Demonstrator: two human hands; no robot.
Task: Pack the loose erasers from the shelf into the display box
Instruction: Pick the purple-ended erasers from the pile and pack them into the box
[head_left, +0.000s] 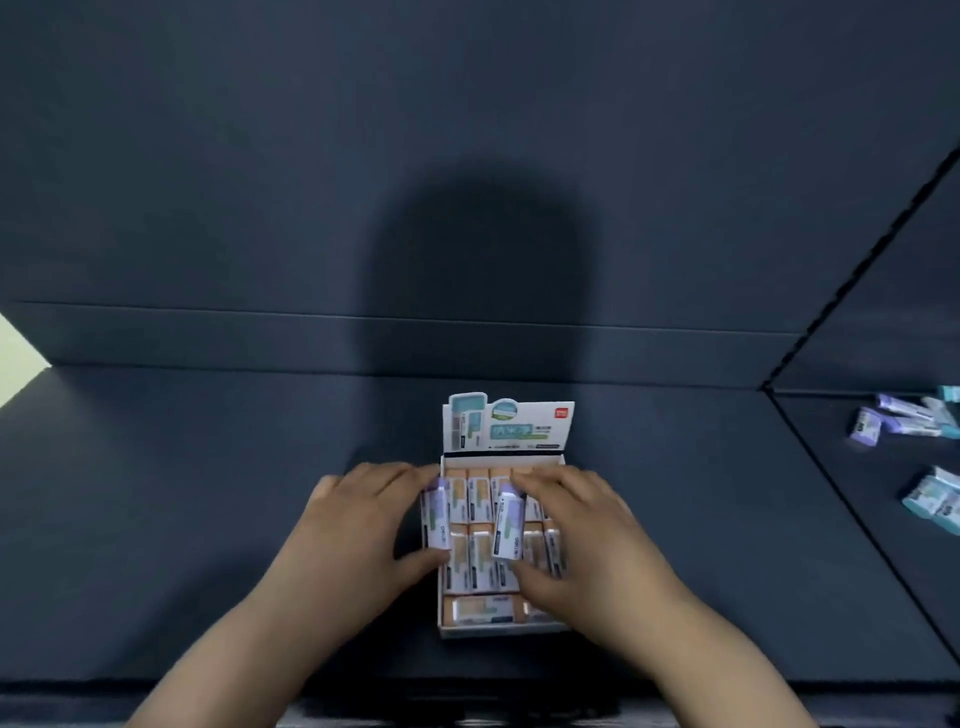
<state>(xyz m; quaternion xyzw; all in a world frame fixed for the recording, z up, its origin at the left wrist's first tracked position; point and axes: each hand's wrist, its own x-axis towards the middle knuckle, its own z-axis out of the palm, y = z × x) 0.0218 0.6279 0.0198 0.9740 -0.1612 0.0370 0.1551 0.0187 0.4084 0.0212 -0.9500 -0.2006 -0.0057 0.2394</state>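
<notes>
Left hand (358, 519) pinches purple eraser (436, 514); right hand (582, 540) pinches second eraser (508, 525); one display box (498, 631).

Hands at the display box (498, 633) on the shelf (208, 519)
The left hand (358, 525) pinched a purple eraser (436, 514) at the box's left wall; the right hand (576, 535) held a second purple eraser (508, 526) above packed orange erasers (480, 499); loose erasers (904, 421) lay well apart, right.

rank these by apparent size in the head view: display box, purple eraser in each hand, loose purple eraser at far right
1. display box
2. left-hand eraser and right-hand eraser: they look alike, so no ranking
3. loose purple eraser, smallest-looking, but it lies farther off at the distorted edge, so unsure
</notes>
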